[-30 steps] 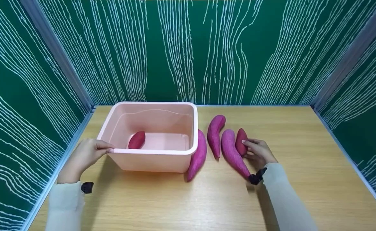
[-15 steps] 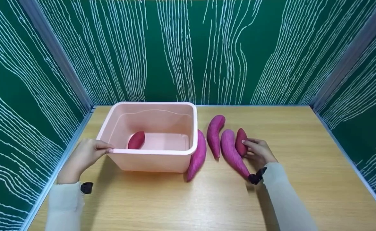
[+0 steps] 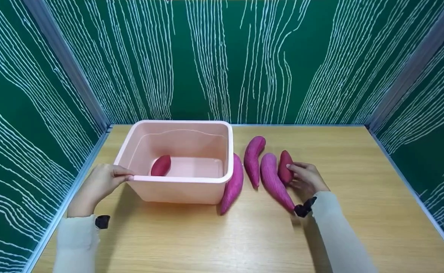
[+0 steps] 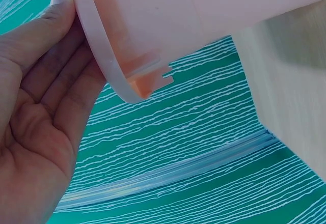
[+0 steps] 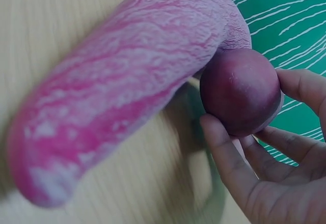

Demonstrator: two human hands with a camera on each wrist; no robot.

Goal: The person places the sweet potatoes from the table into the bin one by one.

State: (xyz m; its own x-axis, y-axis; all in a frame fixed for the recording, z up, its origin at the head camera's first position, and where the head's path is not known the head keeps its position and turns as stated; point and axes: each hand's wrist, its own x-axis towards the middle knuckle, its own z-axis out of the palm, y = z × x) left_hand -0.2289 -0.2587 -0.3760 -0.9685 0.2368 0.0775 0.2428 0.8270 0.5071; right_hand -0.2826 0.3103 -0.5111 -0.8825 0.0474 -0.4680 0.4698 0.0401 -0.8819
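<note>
My left hand (image 3: 97, 185) pinches the rim of a pale pink plastic bin (image 3: 180, 191) at its near left corner; the left wrist view shows thumb and fingers on either side of that rim (image 4: 97, 40). Inside the bin lies a small dark red sweet potato (image 3: 161, 165). To the right, my right hand (image 3: 307, 178) holds another small red sweet potato (image 3: 285, 167) between thumb and fingers. Seen end-on in the right wrist view, this sweet potato (image 5: 242, 91) looks round, close beside a long wrinkled pink sweet potato (image 5: 122, 71).
Three long, curved pink sweet potatoes lie on the wooden table (image 3: 260, 242): one against the bin's right side (image 3: 232, 185), one farther back (image 3: 254, 159), and one (image 3: 274, 182) left of my right hand. Green panels with white wavy lines (image 3: 207, 57) enclose the table's back and sides.
My right hand and the small red sweet potato have shifted very slightly up and to the right. The left hand and bin stay in place.
</note>
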